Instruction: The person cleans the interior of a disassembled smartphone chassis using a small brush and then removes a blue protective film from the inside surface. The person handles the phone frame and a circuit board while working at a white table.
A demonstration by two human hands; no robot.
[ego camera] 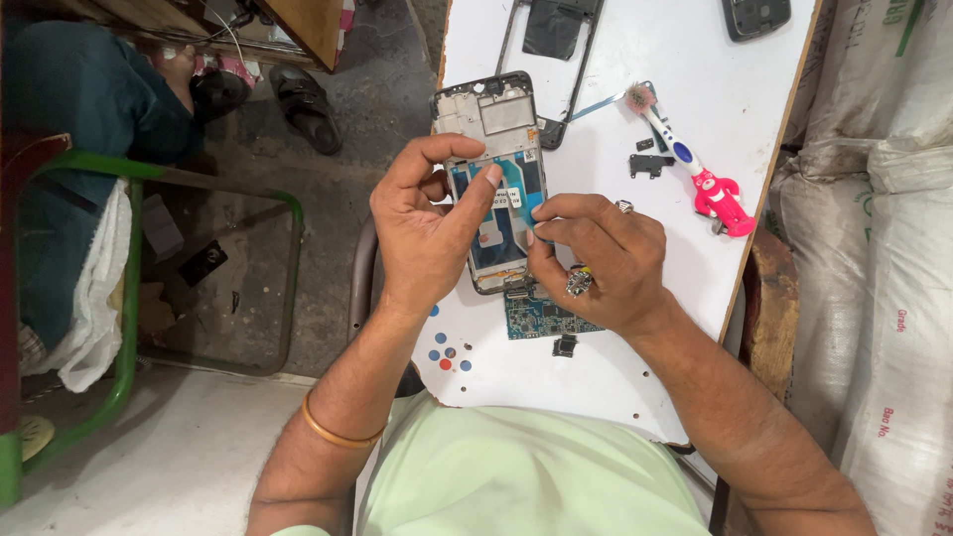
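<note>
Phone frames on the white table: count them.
2. One opened grey phone frame held by the left hand and right hand; one black bare frame at the table's far edge.

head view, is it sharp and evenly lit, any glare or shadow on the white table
Head view: sharp on both hands and the opened phone frame; the left hand and right hand show no motion blur. Light is soft and even, with faint shadows under the hands on the white table, no hard glare; the upper left corner is dark.

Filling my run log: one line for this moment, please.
left hand: holds phone frame | right hand: fingertips on frame edge | circuit board: on table | toothbrush: beside
</note>
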